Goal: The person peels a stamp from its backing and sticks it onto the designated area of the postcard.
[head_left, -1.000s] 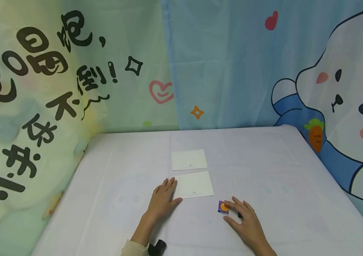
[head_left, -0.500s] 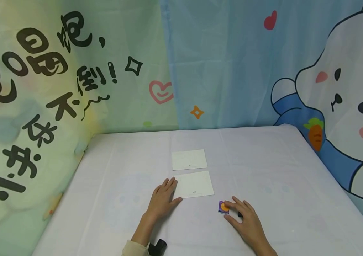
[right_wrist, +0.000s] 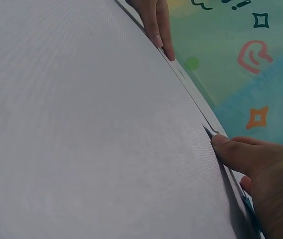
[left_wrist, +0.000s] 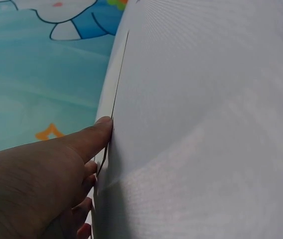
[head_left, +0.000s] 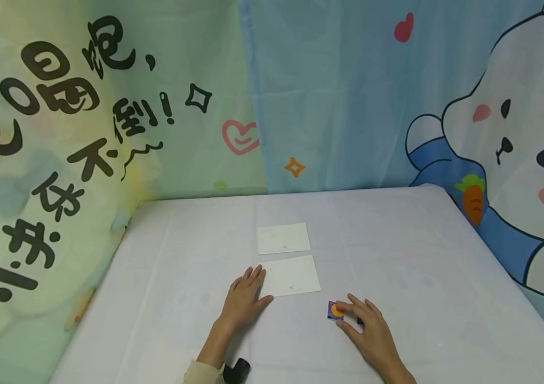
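Right hand (head_left: 368,333) unmoved, half-hidden dark object (head_left: 360,321), sheets (head_left: 292,276)

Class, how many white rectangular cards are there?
2: the farther white rectangular card, just behind the nearer white rectangular card, which has the left hand at its left edge. Any stacked beneath would be hidden.

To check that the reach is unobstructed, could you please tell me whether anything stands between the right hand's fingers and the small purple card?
Nothing visible does: in the head view, a finger of the right hand overlaps the small purple card. A small dark thing shows nearer the palm, partly hidden by the hand.
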Demonstrator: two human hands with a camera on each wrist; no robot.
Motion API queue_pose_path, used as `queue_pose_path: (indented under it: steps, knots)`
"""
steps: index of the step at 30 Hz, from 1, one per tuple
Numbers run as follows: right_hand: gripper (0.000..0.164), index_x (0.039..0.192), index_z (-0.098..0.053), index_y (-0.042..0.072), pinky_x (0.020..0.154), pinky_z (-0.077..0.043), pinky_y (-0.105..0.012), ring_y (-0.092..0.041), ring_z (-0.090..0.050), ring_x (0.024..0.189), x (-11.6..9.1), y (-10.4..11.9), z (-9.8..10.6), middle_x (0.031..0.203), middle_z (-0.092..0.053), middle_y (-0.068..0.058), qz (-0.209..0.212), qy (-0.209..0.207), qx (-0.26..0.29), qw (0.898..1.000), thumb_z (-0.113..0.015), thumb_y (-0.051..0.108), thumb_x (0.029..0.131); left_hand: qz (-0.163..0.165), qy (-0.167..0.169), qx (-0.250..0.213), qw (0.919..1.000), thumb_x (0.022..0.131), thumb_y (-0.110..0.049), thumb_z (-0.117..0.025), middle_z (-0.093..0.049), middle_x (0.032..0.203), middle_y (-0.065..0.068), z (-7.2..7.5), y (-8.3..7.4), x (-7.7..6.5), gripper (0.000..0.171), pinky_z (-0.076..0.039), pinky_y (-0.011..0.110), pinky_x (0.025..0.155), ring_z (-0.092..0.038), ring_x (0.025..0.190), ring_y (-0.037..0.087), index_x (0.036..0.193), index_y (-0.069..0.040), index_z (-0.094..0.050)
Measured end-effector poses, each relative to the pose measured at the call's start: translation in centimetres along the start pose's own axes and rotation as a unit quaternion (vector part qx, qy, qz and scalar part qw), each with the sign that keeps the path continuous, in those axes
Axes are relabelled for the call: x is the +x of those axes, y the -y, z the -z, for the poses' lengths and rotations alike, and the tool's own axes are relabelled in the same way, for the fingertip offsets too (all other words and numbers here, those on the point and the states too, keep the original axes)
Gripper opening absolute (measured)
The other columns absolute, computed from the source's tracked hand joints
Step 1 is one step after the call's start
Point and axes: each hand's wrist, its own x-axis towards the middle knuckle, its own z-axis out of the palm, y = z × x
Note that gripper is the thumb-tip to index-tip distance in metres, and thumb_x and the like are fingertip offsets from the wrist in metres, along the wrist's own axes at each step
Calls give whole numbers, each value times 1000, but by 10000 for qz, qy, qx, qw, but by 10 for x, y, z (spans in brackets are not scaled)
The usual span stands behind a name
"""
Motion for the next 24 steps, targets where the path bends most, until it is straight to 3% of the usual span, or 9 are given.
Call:
queue_pose_path:
  steps: [12,19,24]
  knots:
    - [46,112,-66,15,100,-25,-48,-26,-50,116,-1,-2,-2,115,-63,2,253,-46,-78,9996,-81,19,69,38,30,14,10000,87,-43,-60,-33,146,7,0,0,0,68,-22,48,105,-25,135,29,140,-6,-38]
    - [45,115,-65,15,100,-24,-50,-29,-49,118,0,-1,-1,119,-61,-5,77,151,-152,9997,-78,25,73,25,-10,57,10000,87,-43,-59,-33,146,7,-2,2,0,68,-23,48,105,-25,135,29,140,-6,-38]
    - [43,113,-66,16,101,-24,-48,-27,-49,117,0,0,-1,116,-63,-1,64,123,-151,9998,-78,25,73,52,-19,121,9999,87,-45,-59,-33,146,6,-2,2,1,69,-23,47,105,-25,135,28,140,-7,-38]
